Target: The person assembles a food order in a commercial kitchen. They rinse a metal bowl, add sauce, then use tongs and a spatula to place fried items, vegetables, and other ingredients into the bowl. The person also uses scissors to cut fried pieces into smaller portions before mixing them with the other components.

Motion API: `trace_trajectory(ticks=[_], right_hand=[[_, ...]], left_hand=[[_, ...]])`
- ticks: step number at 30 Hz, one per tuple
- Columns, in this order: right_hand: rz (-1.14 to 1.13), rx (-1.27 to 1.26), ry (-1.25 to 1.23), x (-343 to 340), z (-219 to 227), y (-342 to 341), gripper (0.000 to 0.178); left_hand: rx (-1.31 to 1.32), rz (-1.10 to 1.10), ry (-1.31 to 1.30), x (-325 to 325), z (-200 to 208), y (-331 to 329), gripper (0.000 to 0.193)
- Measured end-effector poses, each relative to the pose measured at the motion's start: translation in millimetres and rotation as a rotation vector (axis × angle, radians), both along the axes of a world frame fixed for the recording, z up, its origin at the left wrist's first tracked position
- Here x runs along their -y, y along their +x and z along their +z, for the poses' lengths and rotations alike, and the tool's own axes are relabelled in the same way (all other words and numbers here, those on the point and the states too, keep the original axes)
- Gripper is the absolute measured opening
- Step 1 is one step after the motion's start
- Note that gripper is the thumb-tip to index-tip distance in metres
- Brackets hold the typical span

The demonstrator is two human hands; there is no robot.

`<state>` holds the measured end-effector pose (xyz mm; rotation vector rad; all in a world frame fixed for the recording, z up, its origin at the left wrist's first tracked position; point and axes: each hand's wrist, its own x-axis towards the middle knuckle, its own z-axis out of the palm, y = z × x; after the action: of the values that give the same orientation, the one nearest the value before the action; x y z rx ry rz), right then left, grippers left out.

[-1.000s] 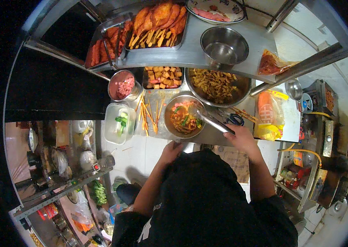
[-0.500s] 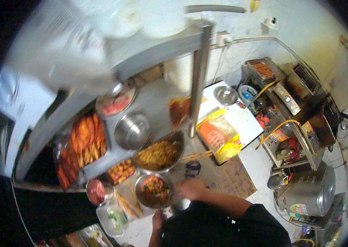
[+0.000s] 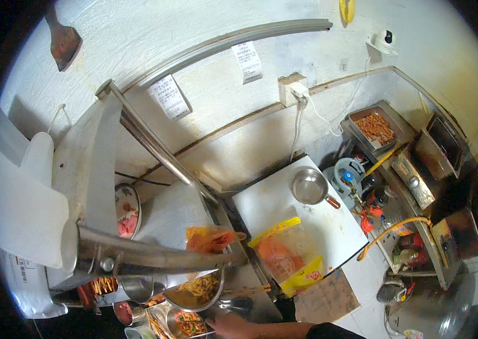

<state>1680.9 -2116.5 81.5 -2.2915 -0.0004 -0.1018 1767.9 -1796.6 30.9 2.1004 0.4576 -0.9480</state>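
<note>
My right hand [image 3: 232, 326] reaches in at the bottom edge, its forearm coming from the right. Its fingers are closed at the right rim of a small metal bowl [image 3: 187, 323] of mixed red, green and brown chopped food; the fingertips are only partly visible. My left hand is out of view. Just behind that bowl is a larger metal bowl [image 3: 198, 294] of yellowish-brown food, partly hidden by the steel shelf rail. Wooden chopsticks [image 3: 245, 290] lie to its right. A small container of pink minced meat [image 3: 128, 314] stands to the left.
A steel shelf rail [image 3: 160, 248] crosses above the counter. On the white tabletop [image 3: 335, 226] sit a metal pan [image 3: 309, 186] and a yellow-edged plastic bag [image 3: 289, 257]. A blue-valved gas cylinder [image 3: 347, 179], an orange hose [image 3: 388, 230] and a tray of brown food [image 3: 375, 130] are at right.
The view has tilted upward, showing more wall and paper slips. My left hand, earlier below the small bowl, has left the view. My right hand remains beside that bowl.
</note>
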Motion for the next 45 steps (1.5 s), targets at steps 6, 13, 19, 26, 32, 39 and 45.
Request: trace_trajectory(ticks=[6,13,19,26,32,39,45], right_hand=[[0.114,-0.149,-0.064,11,1,-1,0.043],[0.034,-0.396,-0.092,25,41,7,0.027],[-0.060,-0.439,-0.081,9,60,-4,0.035],[-0.272,-0.375,0.007,-58,45,-17,0.040],[-0.405,-0.543,-0.089,-126,53,-10,0.055],[-0.653,-0.329,0.217,-168,32,-6,0.064],[-1.028,-0.291,-0.007,-95,0,-42,0.045]], left_hand=[[0.100,-0.042,-0.110,10,-1,-8,0.074],[0.249,0.047,-0.195,-5,-11,-10,0.044],[0.127,0.208,-0.368,-26,0,7,0.047],[0.544,-0.099,-0.270,-82,36,97,0.025],[0.894,-0.502,-0.079,-21,54,190,0.022],[0.903,-0.835,0.133,105,26,289,0.039],[1.091,-0.721,-0.029,96,32,288,0.031]])
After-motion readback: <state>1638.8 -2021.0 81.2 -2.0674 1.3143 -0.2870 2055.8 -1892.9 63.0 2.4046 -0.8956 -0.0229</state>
